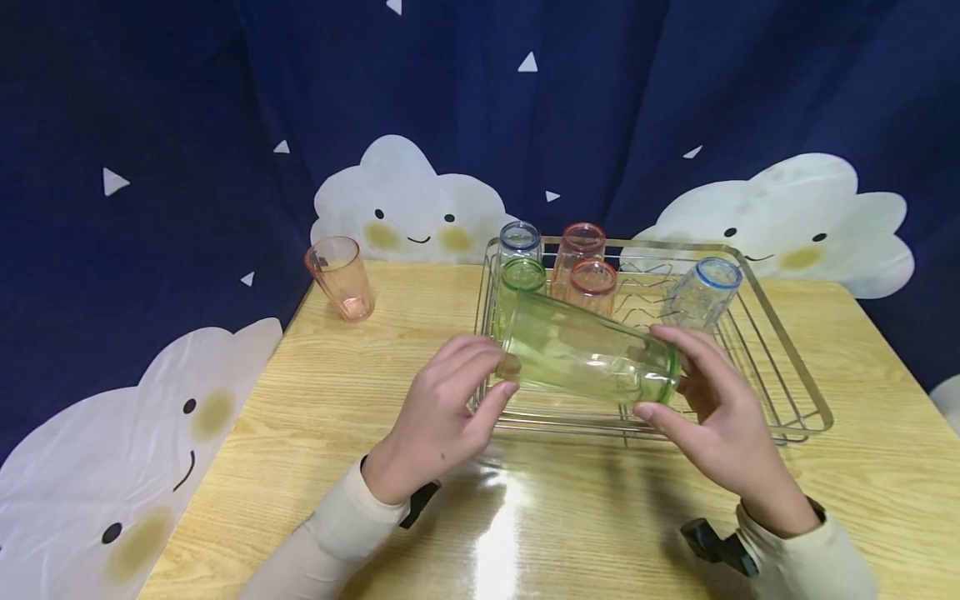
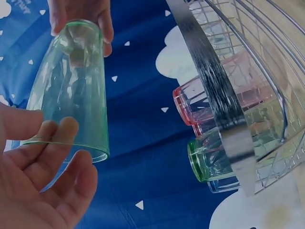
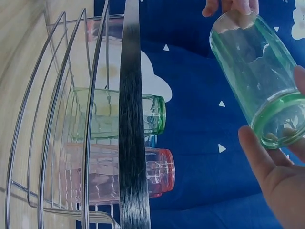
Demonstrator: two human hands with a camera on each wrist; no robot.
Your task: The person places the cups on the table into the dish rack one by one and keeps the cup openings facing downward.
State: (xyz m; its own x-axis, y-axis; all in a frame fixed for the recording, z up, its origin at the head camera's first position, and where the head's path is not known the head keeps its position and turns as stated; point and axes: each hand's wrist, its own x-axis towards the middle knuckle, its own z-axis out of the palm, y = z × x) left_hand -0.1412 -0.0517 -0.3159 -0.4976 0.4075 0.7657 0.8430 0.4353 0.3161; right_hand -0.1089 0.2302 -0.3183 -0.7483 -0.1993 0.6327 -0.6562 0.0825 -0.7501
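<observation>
A clear green drinking glass [image 1: 585, 350] is held on its side above the front of the wire rack, its mouth toward the left hand. The right hand [image 1: 716, 404] grips its thick base between thumb and fingers. At the mouth, the left hand [image 1: 450, 400] has its fingers and thumb around the rim; a fingertip shows through the green wall. Behind the held glass, another green glass [image 1: 522, 275] stands upside down in the wire rack [image 1: 787, 354], beside a dark blue-based glass [image 1: 520, 237] and two red-based glasses [image 1: 583, 240].
An orange glass [image 1: 341, 279] stands upright on the wooden table [image 1: 322, 392], left of the rack. Toward the rack's right side sits an upside-down glass with a blue base [image 1: 705, 292]. A dark blue curtain [image 1: 465, 83] with clouds hangs behind the table.
</observation>
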